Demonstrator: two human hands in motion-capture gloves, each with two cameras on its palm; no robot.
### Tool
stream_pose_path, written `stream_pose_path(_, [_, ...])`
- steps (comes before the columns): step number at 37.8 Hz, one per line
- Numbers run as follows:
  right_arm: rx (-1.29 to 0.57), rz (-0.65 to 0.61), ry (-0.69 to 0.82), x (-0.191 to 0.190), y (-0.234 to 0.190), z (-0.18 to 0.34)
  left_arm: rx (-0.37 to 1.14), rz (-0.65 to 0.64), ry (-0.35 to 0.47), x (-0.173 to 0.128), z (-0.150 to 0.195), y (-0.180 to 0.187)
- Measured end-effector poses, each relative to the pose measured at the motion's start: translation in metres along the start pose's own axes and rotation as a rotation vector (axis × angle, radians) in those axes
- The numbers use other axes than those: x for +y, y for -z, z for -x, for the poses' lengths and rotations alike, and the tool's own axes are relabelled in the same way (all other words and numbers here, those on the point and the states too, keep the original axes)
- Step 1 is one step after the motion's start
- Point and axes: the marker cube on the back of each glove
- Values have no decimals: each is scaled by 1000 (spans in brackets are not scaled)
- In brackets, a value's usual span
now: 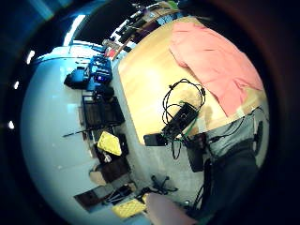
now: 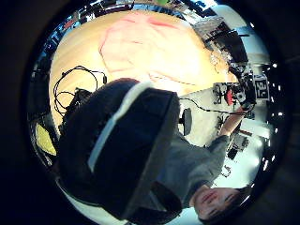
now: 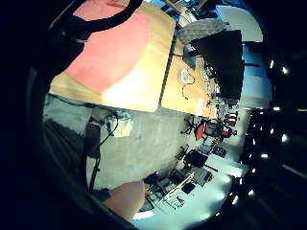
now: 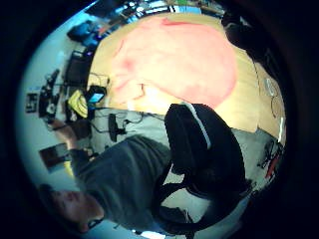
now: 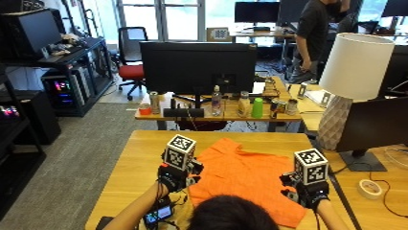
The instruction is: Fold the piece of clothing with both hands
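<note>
Both hands hover apart, left hand (image 5: 175, 178) and right hand (image 5: 307, 189) flanking the orange shirt (image 5: 245, 178) spread on the bench (image 5: 137, 158); their finger posture cannot be told.

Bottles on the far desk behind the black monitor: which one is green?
The green bottle, standing right of the clear bottles; it alone is solid green.

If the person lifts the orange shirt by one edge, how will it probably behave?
The shirt will probably be floppy: it lies flat on the table with soft wrinkles, so a lifted edge should drape and sag. It looks thin, so likely light. It cannot roll or tip, but it may slide on the smooth wood when pushed.
</note>
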Motion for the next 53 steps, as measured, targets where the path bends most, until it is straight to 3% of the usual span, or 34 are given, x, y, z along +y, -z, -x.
stream_pose_path(17, [1, 22, -19, -7, 0, -6, 23, 1, 8, -15, -2, -7])
stream_pose_path(29, [-41, -51, -68, 4, 22, -27, 22, -20, 25, -22, -4, -13])
stream_pose_path(36, [-37, 20, -76, -3, -5, -30, -3, 52, -30, -33, -29, -51])
stream_pose_path(45, [-48, 88, -45, -25, -64, -20, 64, 147, -136, -63, -64, -138])
stream_pose_path(53, [-82, 110, -33, -48, -112, -18, 156, 218, -127, -78, -79, -189])
